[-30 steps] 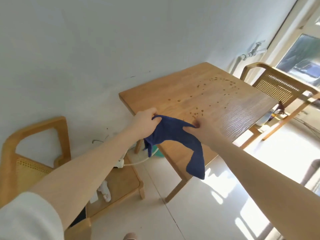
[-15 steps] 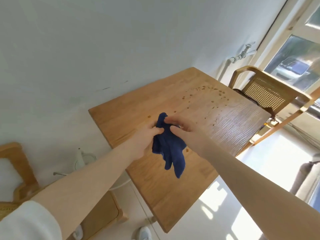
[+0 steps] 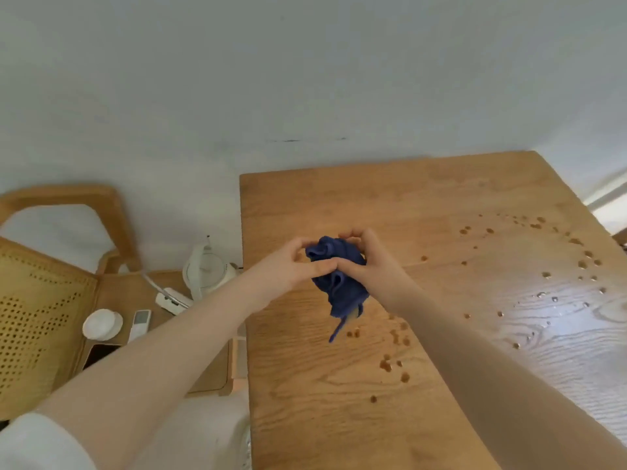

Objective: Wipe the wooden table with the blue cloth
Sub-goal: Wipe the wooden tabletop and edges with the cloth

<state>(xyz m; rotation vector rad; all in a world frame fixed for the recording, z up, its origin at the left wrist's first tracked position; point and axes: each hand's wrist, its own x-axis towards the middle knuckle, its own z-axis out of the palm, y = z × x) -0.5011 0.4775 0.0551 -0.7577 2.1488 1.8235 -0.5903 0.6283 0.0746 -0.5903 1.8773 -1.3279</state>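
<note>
Sleeve [image 3: 37, 442], white, sits nearest me at the bottom left, and both bare forearms run up from it and from the right edge toward the middle of the view. To my left, beside the desk [image 3: 441, 205], a wooden chair [image 3: 61, 293] with a woven back carries a small round white dish [image 3: 101, 323], a slim white remote [image 3: 139, 323], a dark phone [image 3: 100, 352], a white power strip [image 3: 171, 300] and a white kettle [image 3: 207, 271]. Nothing stands between my hands and the desk top. Brown drops [image 3: 395, 354] are scattered on the wood just past my right forearm, and more drops [image 3: 583, 262] arc across the far right part.

Above the desk's left half, my left hand [image 3: 295, 266] and right hand [image 3: 369, 262] meet thumb to thumb, each grip closed around the blue cloth [image 3: 339, 283]. The cloth is bunched into a ball between them, clear of the wood, its long axis running near-vertical with a thin tail pointing down toward me.

Half a second ago the cloth hung looser and longer; it is now gathered tighter. The view has swung left, so the chair by the window is gone and the left chair fills the side.
</note>
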